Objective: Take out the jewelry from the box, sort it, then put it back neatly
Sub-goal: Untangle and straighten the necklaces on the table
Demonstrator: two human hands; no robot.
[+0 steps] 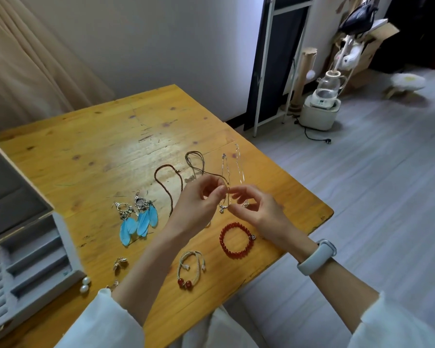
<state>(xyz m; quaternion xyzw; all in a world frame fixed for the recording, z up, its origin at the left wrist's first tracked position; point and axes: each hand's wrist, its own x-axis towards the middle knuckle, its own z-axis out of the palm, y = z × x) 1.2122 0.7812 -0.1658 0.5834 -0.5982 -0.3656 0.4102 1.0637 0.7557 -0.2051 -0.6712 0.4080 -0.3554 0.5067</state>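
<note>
Sorting is the step in hand, judged from the layout: the jewelry lies spread on the yellow wooden table (106,136), and the grey velvet-lined jewelry box (23,249) stands open at the table's left edge, its visible compartments holding nothing.

The left hand (199,204) is raised above the table with thumb and forefinger closed in a pinch on the thin dark cord necklace (195,162), whose loop trails back onto the wood. The right hand (256,209) is just beside it, fingers loosely curved, fingertips at the fine silver chain necklace (226,172); whether it grips the chain or only touches it cannot be told.

Laid out nearby:
- brown beaded necklace (170,187), left of the cord;
- pair of blue feather earrings with silver hoops (138,217);
- red bead bracelet (235,241), below the right hand;
- cream braided bracelet with two red beads (190,270);
- two white pearl earrings (84,284), touching the box's front corner;
- small gold-toned earrings (119,264), detail unclear.

The next move likely calls for separating cord from chain where they cross near the fingers, then laying each out straight; both are fine and may snag.

The table top is scratched and stained. Beyond it: pale grey plank floor (362,184), white wall, beige curtain (23,71), a white appliance with a glass kettle (323,101).
</note>
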